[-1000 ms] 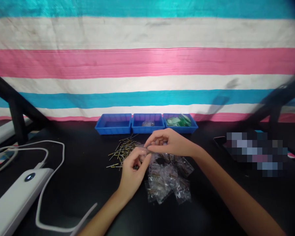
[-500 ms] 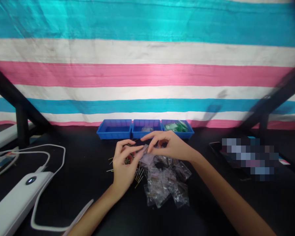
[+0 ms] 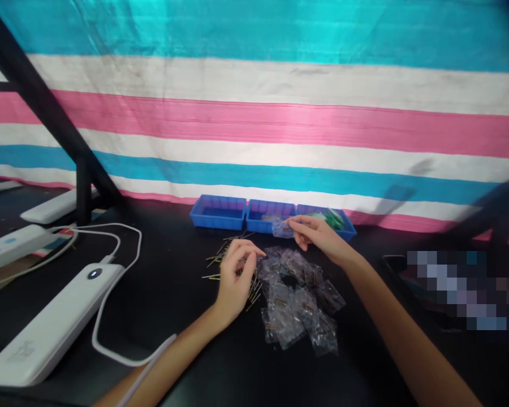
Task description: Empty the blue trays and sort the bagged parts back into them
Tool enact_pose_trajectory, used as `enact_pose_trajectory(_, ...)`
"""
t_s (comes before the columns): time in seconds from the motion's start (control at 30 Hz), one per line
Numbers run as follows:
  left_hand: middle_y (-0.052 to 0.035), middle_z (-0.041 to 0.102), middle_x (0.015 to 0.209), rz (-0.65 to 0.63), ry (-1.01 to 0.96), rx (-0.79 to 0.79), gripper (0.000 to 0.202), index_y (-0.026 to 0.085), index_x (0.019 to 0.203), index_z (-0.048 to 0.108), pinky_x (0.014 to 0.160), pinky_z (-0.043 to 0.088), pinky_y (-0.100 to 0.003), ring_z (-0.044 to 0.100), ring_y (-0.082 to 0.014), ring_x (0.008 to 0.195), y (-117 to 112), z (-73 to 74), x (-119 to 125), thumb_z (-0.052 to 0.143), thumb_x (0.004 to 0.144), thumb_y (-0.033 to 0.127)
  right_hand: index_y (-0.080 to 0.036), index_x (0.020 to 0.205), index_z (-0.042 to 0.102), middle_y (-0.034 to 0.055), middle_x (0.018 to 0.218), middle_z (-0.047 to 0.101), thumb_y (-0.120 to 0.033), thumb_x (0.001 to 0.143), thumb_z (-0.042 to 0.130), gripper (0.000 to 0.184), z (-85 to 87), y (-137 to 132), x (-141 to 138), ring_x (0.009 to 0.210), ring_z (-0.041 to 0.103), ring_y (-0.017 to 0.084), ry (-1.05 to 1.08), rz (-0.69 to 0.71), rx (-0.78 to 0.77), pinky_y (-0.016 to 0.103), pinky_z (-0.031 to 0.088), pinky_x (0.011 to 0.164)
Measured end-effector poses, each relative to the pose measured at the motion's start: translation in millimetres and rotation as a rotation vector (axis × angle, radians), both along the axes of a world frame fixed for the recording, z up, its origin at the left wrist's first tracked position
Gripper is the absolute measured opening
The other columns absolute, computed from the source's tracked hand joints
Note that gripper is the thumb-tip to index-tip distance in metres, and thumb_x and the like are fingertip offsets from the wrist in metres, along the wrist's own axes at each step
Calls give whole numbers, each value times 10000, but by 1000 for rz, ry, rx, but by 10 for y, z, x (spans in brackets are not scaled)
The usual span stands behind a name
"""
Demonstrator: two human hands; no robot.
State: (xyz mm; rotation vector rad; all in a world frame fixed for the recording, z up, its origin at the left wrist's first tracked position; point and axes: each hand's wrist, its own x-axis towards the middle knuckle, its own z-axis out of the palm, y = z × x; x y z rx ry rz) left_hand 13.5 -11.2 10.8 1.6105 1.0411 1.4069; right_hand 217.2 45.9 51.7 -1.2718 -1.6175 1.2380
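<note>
My right hand [image 3: 316,234] pinches a small clear plastic bag [image 3: 281,227] by its edge, at the front of the middle blue tray [image 3: 265,225]. A small dark or brownish item seems to lie inside the bag. My left hand [image 3: 236,280] hovers over loose thin metal pins [image 3: 254,294] with gold-coloured parts, its fingers curved and the thumb apart from them. Nothing shows between its fingers. Beside it, right of the pins, lies a heap of small clear bags [image 3: 297,302], several with thin brownish pieces inside.
A left blue tray [image 3: 218,220] and a right blue tray [image 3: 348,226] with green packets [image 3: 334,219] flank the middle one. At left lie a white power bank [image 3: 55,322] and its white cable [image 3: 96,328]. A dark phone-like object [image 3: 394,263] lies at right.
My right hand has moved away from my left, carrying the small bag to the middle tray. The left hand has let go of the bag. The view has turned slightly left.
</note>
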Motion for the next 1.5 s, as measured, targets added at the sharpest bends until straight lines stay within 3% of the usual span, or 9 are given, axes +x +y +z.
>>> enact_pose_trajectory(0.13,-41,483,879,16,21,55,227,181,790,618,476,352,-210,506,-120,711,43,-39,-49,423,872,262,-203,1350,252,90,1010,615,-410,800,545,658,-3,41,-39,670,604,121,-50,-59,58,231,453,508)
enact_pose_trajectory(0.2,-43,489,869,28,43,91,226,180,781,620,500,365,-216,513,-131,739,58,-30,-77,423,870,249,-206,1386,171,100,1049,601,-385,786,563,738,35,11,-23,721,614,146,-188,-74,122,263,483,573)
enact_pose_trajectory(0.37,-45,511,851,49,124,144,240,176,747,615,551,409,-237,524,-134,727,88,16,-105,408,861,213,-252,1242,461,70,1084,587,-407,750,592,533,130,-253,172,879,589,195,-568,133,179,337,489,756)
enact_pose_trajectory(0.47,-52,541,828,11,240,277,218,179,721,621,618,453,-263,546,-141,734,65,-7,-109,426,818,166,-254,1258,463,76,1235,511,-446,704,626,608,51,-448,309,1106,495,252,-681,219,108,391,415,926)
enact_pose_trajectory(0.67,-51,644,736,-308,549,845,172,210,728,651,517,457,-278,577,-158,606,-144,-71,-78,490,670,207,-223,1275,440,100,1276,472,-468,663,648,691,-279,-639,473,1152,466,278,-763,92,115,424,363,983)
enact_pose_trajectory(0.77,-73,688,753,-420,641,978,170,200,670,642,443,422,-283,612,-194,610,-261,11,-41,481,679,253,-229,1213,501,96,1255,477,-466,661,654,620,-375,-652,486,1122,488,272,-797,27,170,408,381,965)
enact_pose_trajectory(0.93,-45,707,769,-492,738,994,194,202,630,635,417,401,-267,609,-164,573,-336,130,-25,486,736,265,-246,1185,528,91,1256,468,-475,697,628,548,-447,-659,474,1117,477,277,-853,4,184,424,376,951)
enact_pose_trajectory(1.23,-78,662,762,-440,788,888,171,151,645,611,450,405,-286,584,-188,627,-288,-36,-17,485,674,262,-251,1178,525,45,874,588,-459,763,579,467,-492,-624,409,802,565,204,-779,-16,178,342,467,734)
enact_pose_trajectory(1.5,-41,607,741,-447,908,879,174,159,632,554,486,400,-255,557,-154,643,-286,-10,-26,482,733,282,-281,1215,473,50,1036,559,-338,813,534,411,-460,-619,382,740,591,152,-558,-147,329,274,498,590)
